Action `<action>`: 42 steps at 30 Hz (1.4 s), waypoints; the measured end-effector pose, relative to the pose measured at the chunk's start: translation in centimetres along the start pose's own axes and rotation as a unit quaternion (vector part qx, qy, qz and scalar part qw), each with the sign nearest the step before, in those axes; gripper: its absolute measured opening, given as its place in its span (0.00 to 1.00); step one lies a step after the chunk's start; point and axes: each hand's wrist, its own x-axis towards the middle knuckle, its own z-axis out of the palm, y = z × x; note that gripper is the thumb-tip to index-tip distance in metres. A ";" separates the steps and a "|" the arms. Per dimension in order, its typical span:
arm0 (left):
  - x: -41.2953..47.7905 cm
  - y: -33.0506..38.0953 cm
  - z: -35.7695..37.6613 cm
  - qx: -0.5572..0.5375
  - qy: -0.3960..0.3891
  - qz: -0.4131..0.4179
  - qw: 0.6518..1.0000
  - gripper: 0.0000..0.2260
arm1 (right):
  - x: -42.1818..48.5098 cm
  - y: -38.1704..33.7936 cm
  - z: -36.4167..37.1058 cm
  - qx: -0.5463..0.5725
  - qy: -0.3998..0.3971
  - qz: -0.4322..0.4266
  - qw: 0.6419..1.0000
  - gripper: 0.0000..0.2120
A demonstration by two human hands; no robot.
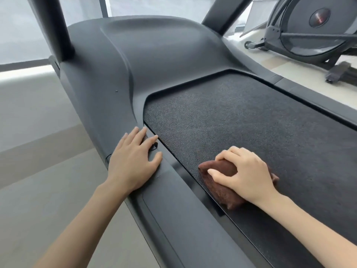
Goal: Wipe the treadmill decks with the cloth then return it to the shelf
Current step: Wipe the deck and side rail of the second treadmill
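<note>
As the head camera looks down along a dark grey treadmill, the right hand point(245, 176) sits on top of a cloth point(220, 190), brown and folded into a thick pad. Its fingers are curled over the pad's far edge, and the thumb lies along the near side, so the hand grips the cloth and presses it down. The cloth rests on the running belt point(251, 117), a black textured surface, close to the belt's left edge and towards its front end. One corner of the cloth shows beyond the hand on the right.

The left hand point(133, 161) lies flat on the left side rail point(173, 213), palm down, with its fingers straight and spread. It holds nothing. Its fingertips reach to where the rail meets the motor cover point(154, 55), just beside the front left corner of the belt. The two hands are near each other but apart, with the belt's edge between them.

A dark upright post point(50, 26) rises from the left of the motor cover, and a second post rises on the right. Beyond the treadmill, on the right, stands another exercise machine with a large round flywheel housing point(313, 26). A pale floor point(48, 190) runs along the left.
</note>
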 end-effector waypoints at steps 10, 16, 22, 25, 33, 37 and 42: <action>3.5 -3.0 -0.1 0.022 0.008 -0.005 1.000 0.24 | 13.3 -2.9 7.2 0.012 0.015 0.010 1.000 0.14; 3.5 -3.2 0.1 0.026 0.019 -0.006 0.999 0.28 | 20.5 -2.8 10.4 0.000 0.036 0.025 0.999 0.17; 4.1 -3.3 0.2 0.034 0.018 -0.006 0.999 0.27 | 25.5 -2.1 11.6 -0.022 0.047 0.091 0.995 0.20; 4.8 -3.5 0.4 0.044 0.009 -0.001 0.999 0.27 | 24.8 -2.8 11.6 -0.031 0.047 0.076 0.995 0.19; 4.9 -3.7 0.1 0.036 -0.001 0.007 0.999 0.21 | 13.7 -3.4 6.9 0.018 -0.011 -0.053 0.998 0.14; 3.7 -3.4 -0.1 0.039 -0.020 0.007 0.999 0.20 | 6.6 -1.0 2.5 0.018 -0.036 -0.049 0.998 0.16; 1.3 -2.0 -0.2 0.046 -0.046 0.018 0.998 0.22 | -3.1 1.8 -2.3 0.007 -0.022 -0.019 1.000 0.17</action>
